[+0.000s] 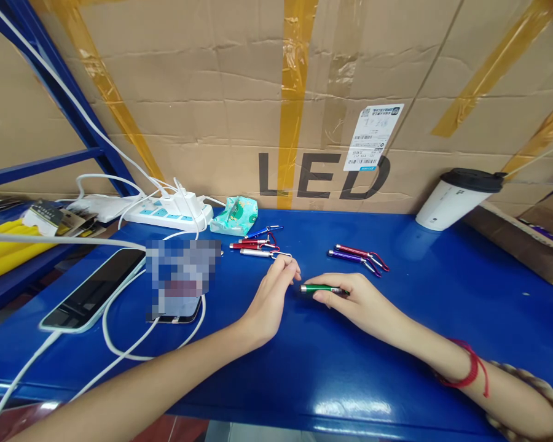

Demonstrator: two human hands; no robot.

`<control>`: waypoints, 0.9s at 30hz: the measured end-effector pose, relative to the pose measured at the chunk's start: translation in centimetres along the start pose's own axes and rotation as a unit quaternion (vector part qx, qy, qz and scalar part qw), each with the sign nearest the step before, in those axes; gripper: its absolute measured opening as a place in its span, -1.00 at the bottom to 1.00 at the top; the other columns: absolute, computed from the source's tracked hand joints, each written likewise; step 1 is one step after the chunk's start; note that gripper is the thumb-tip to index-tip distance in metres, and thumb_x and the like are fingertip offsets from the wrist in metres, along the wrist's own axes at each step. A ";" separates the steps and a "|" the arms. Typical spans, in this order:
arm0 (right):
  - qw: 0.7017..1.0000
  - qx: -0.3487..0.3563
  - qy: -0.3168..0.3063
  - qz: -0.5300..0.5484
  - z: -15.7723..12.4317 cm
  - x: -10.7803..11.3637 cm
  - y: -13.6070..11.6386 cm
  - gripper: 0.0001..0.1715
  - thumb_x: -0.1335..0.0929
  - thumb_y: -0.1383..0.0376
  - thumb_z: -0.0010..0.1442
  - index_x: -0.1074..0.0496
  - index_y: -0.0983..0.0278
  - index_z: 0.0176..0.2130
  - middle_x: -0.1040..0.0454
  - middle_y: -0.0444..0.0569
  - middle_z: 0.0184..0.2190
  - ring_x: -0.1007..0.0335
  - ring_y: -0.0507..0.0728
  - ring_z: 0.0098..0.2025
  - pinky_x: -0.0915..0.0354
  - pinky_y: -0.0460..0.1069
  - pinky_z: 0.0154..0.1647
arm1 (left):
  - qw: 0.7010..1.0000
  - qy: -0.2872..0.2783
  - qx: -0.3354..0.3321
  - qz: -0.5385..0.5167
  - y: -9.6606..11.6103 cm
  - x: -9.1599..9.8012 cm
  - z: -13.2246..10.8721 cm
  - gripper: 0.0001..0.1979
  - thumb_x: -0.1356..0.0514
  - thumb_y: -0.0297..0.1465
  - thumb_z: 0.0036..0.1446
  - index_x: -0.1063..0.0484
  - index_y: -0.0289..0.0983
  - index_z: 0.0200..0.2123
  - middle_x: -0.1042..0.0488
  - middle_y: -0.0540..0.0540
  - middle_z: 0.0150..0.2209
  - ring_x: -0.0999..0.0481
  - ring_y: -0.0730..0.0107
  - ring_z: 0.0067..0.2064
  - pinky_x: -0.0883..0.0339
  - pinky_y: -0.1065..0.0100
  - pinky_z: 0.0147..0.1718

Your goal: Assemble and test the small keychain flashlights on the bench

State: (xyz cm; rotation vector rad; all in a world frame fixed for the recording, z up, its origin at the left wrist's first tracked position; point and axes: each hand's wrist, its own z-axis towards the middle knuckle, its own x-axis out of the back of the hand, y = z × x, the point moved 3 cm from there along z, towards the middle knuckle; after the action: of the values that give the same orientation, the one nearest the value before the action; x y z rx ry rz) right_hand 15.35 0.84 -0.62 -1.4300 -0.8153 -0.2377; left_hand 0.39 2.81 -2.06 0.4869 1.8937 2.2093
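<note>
My right hand rests on the blue tabletop with its fingers closed round a small green pen-shaped torch, whose silver tip points left. My left hand lies just left of that tip, fingers curled together, fingertips close to the torch's end; whether it pinches anything I cannot see. Behind my left hand lies a cluster of similar little torches in red, blue and silver with clips. A red and a purple torch lie behind my right hand.
A white power strip with plugged chargers, a phone on a cable, a second blurred phone, a green tissue pack, and a tilted white cup with black lid stand before a cardboard "LED" box. Blue shelving at left.
</note>
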 end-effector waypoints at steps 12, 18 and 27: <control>1.000 -0.017 0.005 -0.002 0.1 -0.3 0.1 -0.48 -0.21 -0.05 0.10 -0.47 0.20 -0.15 -0.44 -0.17 -0.16 -0.38 -0.15 -0.20 -0.27 -0.31 -0.23 | 1.000 0.000 0.004 -0.002 0.2 -0.1 0.1 -0.75 0.16 -0.27 0.25 -0.17 -0.24 -0.39 -0.22 -0.01 -0.36 -0.21 0.40 -0.27 -0.05 0.39 -0.27; 1.000 -0.006 0.007 -0.003 -0.1 -0.3 -0.1 -0.46 -0.22 -0.05 0.09 -0.49 0.25 -0.18 -0.45 -0.14 -0.19 -0.38 -0.15 -0.22 -0.27 -0.30 -0.25 | 1.000 -0.002 0.006 0.000 0.2 -0.1 0.0 -0.75 0.15 -0.26 0.24 -0.17 -0.24 -0.40 -0.22 -0.01 -0.36 -0.21 0.39 -0.27 -0.05 0.39 -0.27; 1.000 -0.010 0.009 0.003 -0.1 -0.2 -0.4 -0.53 -0.23 -0.01 0.10 -0.48 0.20 -0.16 -0.44 -0.16 -0.15 -0.39 -0.14 -0.16 -0.29 -0.29 -0.17 | 1.000 0.001 0.006 0.004 0.0 -0.1 0.0 -0.74 0.15 -0.26 0.24 -0.17 -0.24 -0.40 -0.24 -0.01 -0.36 -0.22 0.40 -0.28 -0.07 0.40 -0.27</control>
State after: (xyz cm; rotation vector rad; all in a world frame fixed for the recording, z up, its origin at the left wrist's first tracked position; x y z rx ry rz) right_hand 15.00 0.57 -0.47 -1.4474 -0.7970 -0.2550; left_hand 0.46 2.80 -2.04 0.4942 1.9111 2.2047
